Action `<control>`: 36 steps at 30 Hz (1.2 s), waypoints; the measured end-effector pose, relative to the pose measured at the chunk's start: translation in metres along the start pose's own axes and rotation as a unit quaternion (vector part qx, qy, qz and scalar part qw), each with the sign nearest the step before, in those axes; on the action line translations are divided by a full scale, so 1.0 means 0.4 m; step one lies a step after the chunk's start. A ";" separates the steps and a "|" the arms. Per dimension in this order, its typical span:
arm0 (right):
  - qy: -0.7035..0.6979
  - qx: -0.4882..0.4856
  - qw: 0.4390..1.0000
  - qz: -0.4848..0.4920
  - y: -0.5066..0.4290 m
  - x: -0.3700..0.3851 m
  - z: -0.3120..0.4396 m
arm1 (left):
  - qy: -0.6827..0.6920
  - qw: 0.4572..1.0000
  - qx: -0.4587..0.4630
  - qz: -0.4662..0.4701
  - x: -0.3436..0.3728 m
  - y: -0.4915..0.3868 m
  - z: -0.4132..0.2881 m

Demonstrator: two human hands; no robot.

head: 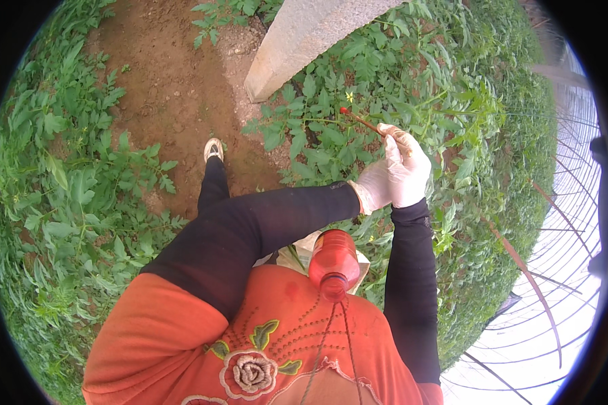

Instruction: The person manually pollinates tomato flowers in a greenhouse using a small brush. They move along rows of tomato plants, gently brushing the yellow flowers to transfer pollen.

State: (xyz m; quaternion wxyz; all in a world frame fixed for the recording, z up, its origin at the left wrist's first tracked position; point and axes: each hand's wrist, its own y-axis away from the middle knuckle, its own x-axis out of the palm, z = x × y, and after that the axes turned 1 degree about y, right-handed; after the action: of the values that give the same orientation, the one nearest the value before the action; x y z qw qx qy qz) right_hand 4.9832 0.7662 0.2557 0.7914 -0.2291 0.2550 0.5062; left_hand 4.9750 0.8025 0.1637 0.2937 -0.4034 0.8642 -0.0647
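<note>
My right hand (411,167), in a pale thin glove with reddish-brown stains on the fingertips, grips a thin brown stick (363,120). The stick's red tip (343,110) is just below a small yellow flower (349,96) on a tomato plant; whether they touch is unclear. My left hand (374,186), gloved too, crosses in from the left and lies against the right one, its fingers mostly hidden. Below the hands, a red plastic bottle (334,260) hangs on a twisted cord (324,339) before my orange top.
A concrete post (304,48) slants in at the top, close to the hands. Leafy tomato plants (76,202) grow on both sides of a bare soil path (177,86). A pale bag (361,266) is behind the bottle. Thin greenhouse ribs (527,273) curve at the right.
</note>
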 end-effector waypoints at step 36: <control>-0.075 -0.011 0.993 -0.095 -0.002 -0.039 -0.004 | 0.191 0.973 -0.113 0.056 0.046 -0.020 0.030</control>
State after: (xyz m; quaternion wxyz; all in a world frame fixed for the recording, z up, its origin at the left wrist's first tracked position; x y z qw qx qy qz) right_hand 4.9780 0.7542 0.2645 0.8499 -0.2229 0.1666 0.4474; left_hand 4.9777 0.7852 0.1483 0.0789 -0.3645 0.9275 -0.0263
